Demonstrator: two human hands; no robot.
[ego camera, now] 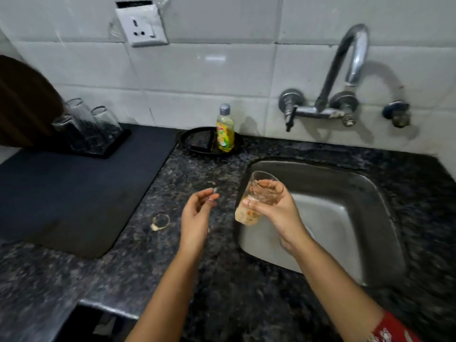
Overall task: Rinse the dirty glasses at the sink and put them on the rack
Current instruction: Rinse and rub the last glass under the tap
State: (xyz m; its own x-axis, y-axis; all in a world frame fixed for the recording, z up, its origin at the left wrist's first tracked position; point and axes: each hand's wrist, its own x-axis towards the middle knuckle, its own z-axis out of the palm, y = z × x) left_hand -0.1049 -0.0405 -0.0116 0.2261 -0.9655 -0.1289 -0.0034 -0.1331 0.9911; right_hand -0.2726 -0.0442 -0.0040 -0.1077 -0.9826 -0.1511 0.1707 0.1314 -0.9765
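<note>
My right hand (274, 206) grips a dirty glass (249, 213) with pale residue in its bottom, tilted at the left edge of the steel sink (345, 213). Left of the glass, my left hand (197, 213) hovers over the counter with relaxed fingers and holds nothing. The black rack (112, 148) at the back left carries three glasses (98, 124) turned upside down. The tap (350, 70) is mounted on the tiled wall above the sink, and no water runs from it.
A yellow dish soap bottle (225, 132) stands on a black dish (197, 141) behind the sink's left corner. A dark mat (74, 193) covers the left counter. A pale ring stain (161, 222) marks the granite. A wall socket (142, 25) sits above.
</note>
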